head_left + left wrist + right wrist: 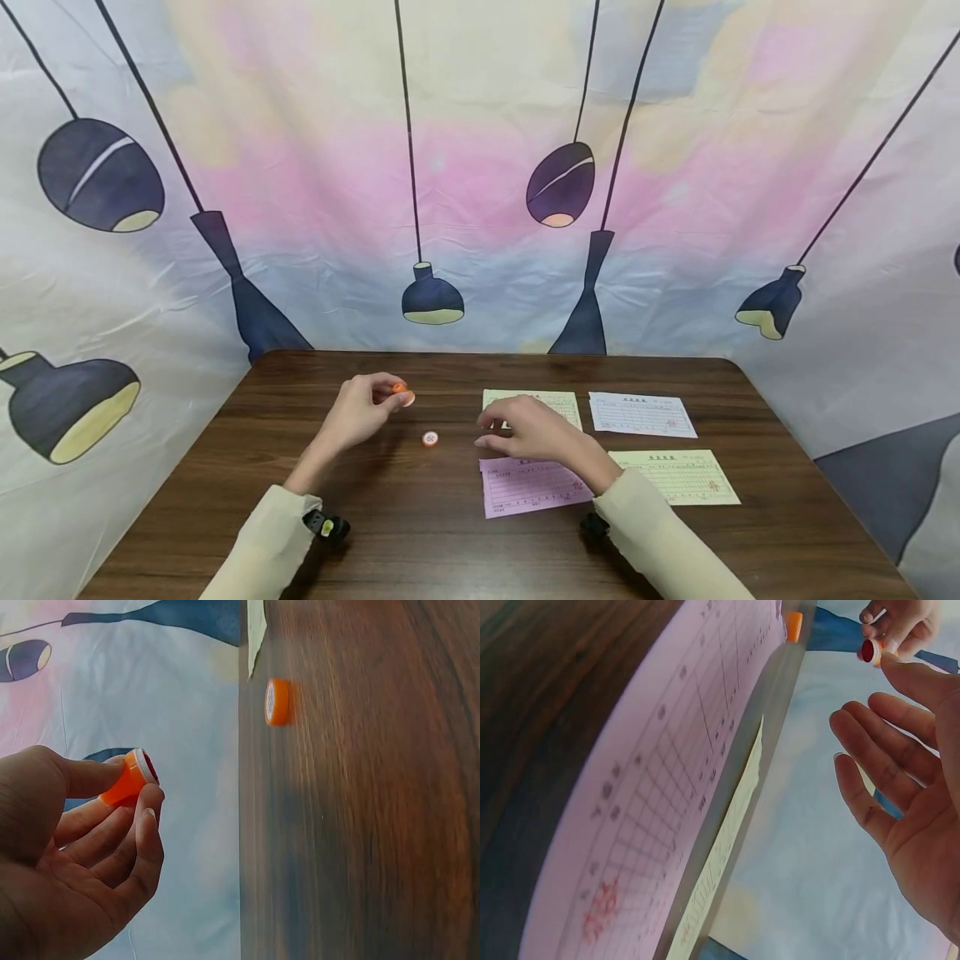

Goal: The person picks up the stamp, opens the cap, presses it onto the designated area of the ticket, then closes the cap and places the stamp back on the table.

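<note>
A small orange stamp [403,394] with a white collar and a red face is pinched between thumb and fingers of my left hand [358,408], above the left half of the table. In the left wrist view the stamp [127,780] has its red face turned away from the palm. On the wood stands an orange cap [430,438] with a printed white top, apart from both hands. My right hand [528,429] hovers over the slips with fingers loosely bent and holds nothing. Below it lies a pink slip [528,492] bearing a red mark, clear in the right wrist view.
A pale green slip [551,400] lies behind the right hand, partly hidden by it. Farther right are a white slip [642,417] and another pale green slip [678,479], both with red marks. A printed cloth [480,167] hangs behind the brown wooden table [420,542].
</note>
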A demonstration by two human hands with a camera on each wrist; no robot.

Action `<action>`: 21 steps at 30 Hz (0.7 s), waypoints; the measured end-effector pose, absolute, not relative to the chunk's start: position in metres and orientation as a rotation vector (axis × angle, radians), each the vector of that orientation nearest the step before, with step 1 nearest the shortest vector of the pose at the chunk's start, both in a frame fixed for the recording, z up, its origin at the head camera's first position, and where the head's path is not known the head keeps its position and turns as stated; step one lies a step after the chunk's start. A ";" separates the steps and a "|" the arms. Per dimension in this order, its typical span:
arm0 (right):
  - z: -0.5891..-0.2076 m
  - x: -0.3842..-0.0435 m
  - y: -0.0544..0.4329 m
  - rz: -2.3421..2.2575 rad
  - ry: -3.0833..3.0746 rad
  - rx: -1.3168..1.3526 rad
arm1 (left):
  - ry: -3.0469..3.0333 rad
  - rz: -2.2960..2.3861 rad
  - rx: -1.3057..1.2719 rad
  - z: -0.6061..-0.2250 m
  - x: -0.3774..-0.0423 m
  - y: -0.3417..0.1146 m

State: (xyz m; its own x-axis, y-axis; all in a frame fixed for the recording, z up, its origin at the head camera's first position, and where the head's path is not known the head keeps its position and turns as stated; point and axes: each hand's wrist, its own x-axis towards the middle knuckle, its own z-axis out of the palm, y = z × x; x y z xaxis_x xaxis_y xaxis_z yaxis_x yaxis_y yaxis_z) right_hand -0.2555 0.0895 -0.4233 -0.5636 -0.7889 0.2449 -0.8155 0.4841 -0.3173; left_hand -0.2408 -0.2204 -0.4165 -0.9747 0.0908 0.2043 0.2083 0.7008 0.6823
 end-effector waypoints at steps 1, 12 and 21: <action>-0.424 -0.256 0.088 0.616 -2.648 1.439 | -2.749 -1.134 -0.240 -0.417 -0.241 -0.222; -0.431 -0.265 0.070 0.646 -2.684 1.430 | -2.721 -1.169 -0.175 -0.417 -0.237 -0.243; -0.436 -0.268 0.046 0.653 -2.767 1.340 | -2.730 -1.193 -0.155 -0.415 -0.235 -0.260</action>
State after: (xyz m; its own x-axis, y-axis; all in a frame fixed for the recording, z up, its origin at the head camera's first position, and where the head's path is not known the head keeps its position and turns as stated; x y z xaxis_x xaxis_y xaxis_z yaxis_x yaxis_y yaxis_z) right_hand -0.2676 0.0457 -0.4361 -0.6365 -0.7509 0.1759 -0.7504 0.5503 -0.3661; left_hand -0.2350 -0.2598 -0.4151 -0.9821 0.0315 0.1856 0.1576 0.6769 0.7190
